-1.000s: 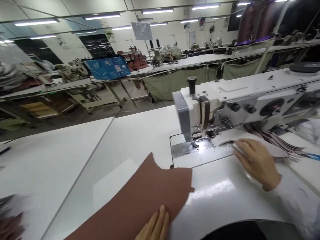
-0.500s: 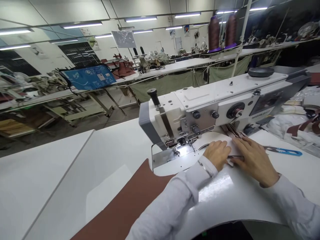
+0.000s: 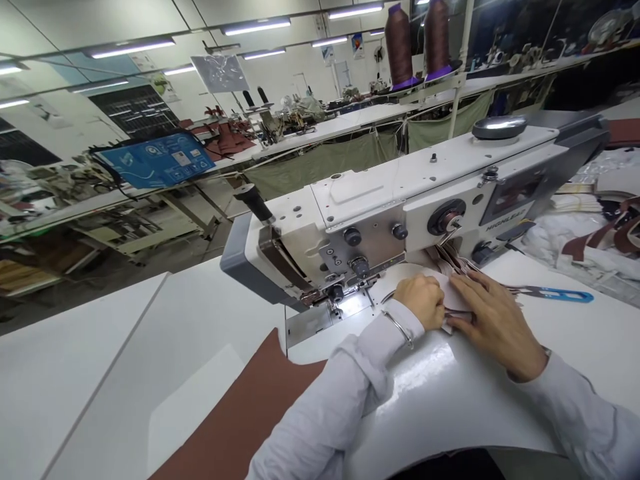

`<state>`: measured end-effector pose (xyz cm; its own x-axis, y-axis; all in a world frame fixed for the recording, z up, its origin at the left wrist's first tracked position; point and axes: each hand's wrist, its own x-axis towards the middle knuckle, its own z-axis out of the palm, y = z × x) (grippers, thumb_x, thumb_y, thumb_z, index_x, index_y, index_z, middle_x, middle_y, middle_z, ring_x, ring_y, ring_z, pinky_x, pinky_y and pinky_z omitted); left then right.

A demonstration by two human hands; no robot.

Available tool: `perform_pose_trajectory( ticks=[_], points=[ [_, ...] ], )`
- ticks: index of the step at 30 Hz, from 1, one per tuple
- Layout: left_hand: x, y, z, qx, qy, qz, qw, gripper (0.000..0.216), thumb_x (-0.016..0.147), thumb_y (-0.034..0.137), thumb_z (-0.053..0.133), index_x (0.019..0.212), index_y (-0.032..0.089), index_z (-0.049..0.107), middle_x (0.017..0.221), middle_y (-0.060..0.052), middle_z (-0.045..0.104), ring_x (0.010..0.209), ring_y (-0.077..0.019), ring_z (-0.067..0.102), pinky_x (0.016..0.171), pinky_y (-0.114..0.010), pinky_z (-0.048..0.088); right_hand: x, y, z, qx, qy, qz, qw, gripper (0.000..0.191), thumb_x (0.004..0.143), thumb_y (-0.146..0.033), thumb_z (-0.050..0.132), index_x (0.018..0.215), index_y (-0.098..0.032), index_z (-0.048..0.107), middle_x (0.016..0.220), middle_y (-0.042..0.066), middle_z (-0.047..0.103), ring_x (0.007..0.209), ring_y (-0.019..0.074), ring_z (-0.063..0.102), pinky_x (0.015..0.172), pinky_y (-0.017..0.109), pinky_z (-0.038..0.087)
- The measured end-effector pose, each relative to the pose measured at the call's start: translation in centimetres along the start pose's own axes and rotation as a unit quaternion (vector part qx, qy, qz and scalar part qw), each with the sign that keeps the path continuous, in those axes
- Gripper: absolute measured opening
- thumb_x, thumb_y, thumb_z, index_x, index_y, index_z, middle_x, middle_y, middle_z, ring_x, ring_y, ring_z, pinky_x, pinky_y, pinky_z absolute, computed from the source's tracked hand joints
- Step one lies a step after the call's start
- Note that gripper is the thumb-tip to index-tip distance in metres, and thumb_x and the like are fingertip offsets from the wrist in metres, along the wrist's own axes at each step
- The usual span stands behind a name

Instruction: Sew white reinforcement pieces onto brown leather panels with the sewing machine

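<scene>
Curved, white-backed material pieces (image 3: 440,279) with dark brown edges lie under the arm of a white sewing machine (image 3: 360,213). Over them my left hand (image 3: 421,301) has its fingers curled down and closed at the near edge; its fingertips are partly hidden. My right hand (image 3: 495,320) lies along the right side of the same pieces, thumb under the near edge and fingers on top, pinching them. To the left of my forearms, a large flat brown material panel (image 3: 250,407) is spread on the white table (image 3: 190,353).
Blue-handled thread snips (image 3: 555,293) lie right of my right hand. Beyond them are plastic bags and brown strips (image 3: 620,227). Two brown thread cones (image 3: 400,47) stand behind the machine. A blue bag (image 3: 155,160) hangs at another bench on the left.
My view has shifted, so the machine appears larger and farther left. Both hands stay at the white-backed pieces with nearly the same grip.
</scene>
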<state>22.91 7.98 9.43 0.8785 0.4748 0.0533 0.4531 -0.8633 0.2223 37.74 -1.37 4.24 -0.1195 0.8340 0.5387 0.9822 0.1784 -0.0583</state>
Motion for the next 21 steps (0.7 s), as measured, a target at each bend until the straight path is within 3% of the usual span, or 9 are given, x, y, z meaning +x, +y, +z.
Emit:
perform_pose_trajectory(
  ticks=[4,8,11,15,17,19,21],
  points=[
    [-0.3,0.2,0.5,-0.017,0.047,-0.024,0.998,0.01,0.07,0.015,0.05,0.073,0.013,0.059,0.079,-0.009,0.064,0.075,-0.0225,0.06,0.065,-0.035,0.05,0.4,-1.0,-1.2,0.035,0.069,0.007,0.997,0.05,0.085,-0.039,0.049,0.126,-0.011,0.043,0.123,0.013,0.049,0.116,0.0305,0.041,0.091,0.047,0.039],
    [-0.7,-0.8,1.9,-0.189,0.163,-0.103,0.963,0.009,0.067,0.008,0.048,0.064,0.017,0.047,0.083,-0.005,0.066,0.071,-0.0159,0.061,0.064,-0.027,0.05,0.8,-2.6,-2.3,0.12,0.187,-0.023,0.975,0.018,0.081,-0.018,0.057,0.098,-0.017,0.058,0.097,0.007,0.06,0.094,0.0208,0.055,0.083,0.036,0.045],
    [-0.6,-1.7,2.7,-0.271,0.207,-0.133,0.931,0.014,0.068,0.008,0.047,0.061,0.018,0.04,0.084,-0.003,0.066,0.069,-0.0135,0.061,0.062,-0.024,0.05,1.1,-3.3,-2.0,0.118,0.142,-0.053,0.981,0.006,0.081,-0.014,0.055,0.086,-0.016,0.059,0.086,0.006,0.059,0.087,0.0187,0.055,0.079,0.034,0.046],
    [-0.9,-1.8,2.6,-0.296,0.231,-0.182,0.909,0.012,0.074,0.012,0.045,0.065,0.019,0.04,0.067,-0.001,0.062,0.057,-0.0117,0.058,0.058,-0.023,0.05,1.1,-2.9,-0.5,0.046,0.046,-0.072,0.995,0.02,0.089,-0.023,0.046,0.1,-0.014,0.059,0.106,0.01,0.057,0.099,0.023,0.051,0.085,0.039,0.043],
    [-2.6,-1.3,1.8,-0.295,0.273,-0.14,0.905,0.01,0.078,0.014,0.042,0.07,0.019,0.041,0.077,-0.004,0.064,0.068,-0.0125,0.061,0.066,-0.024,0.051,0.9,-2.5,0.1,0.02,0.012,-0.082,0.996,0.029,0.091,-0.029,0.039,0.109,-0.013,0.057,0.114,0.013,0.054,0.102,0.025,0.049,0.085,0.041,0.042],
    [-5.8,-0.4,0.4,-0.276,0.293,-0.043,0.915,0.007,0.081,0.014,0.04,0.076,0.018,0.043,0.096,-0.008,0.065,0.086,-0.0139,0.062,0.077,-0.026,0.051,0.7,-2.1,0.5,0.006,-0.003,-0.09,0.996,0.036,0.093,-0.031,0.033,0.112,-0.011,0.055,0.115,0.015,0.053,0.101,0.0262,0.049,0.081,0.041,0.044],
    [-10.4,0.3,-1.6,-0.248,0.257,0.047,0.933,0.009,0.084,0.014,0.038,0.08,0.017,0.045,0.102,-0.009,0.064,0.093,-0.0147,0.061,0.082,-0.027,0.05,0.6,-1.6,0.7,-0.006,-0.01,-0.098,0.995,0.04,0.093,-0.034,0.03,0.114,-0.011,0.054,0.117,0.015,0.052,0.1,0.0268,0.049,0.079,0.041,0.044]
  ],
)
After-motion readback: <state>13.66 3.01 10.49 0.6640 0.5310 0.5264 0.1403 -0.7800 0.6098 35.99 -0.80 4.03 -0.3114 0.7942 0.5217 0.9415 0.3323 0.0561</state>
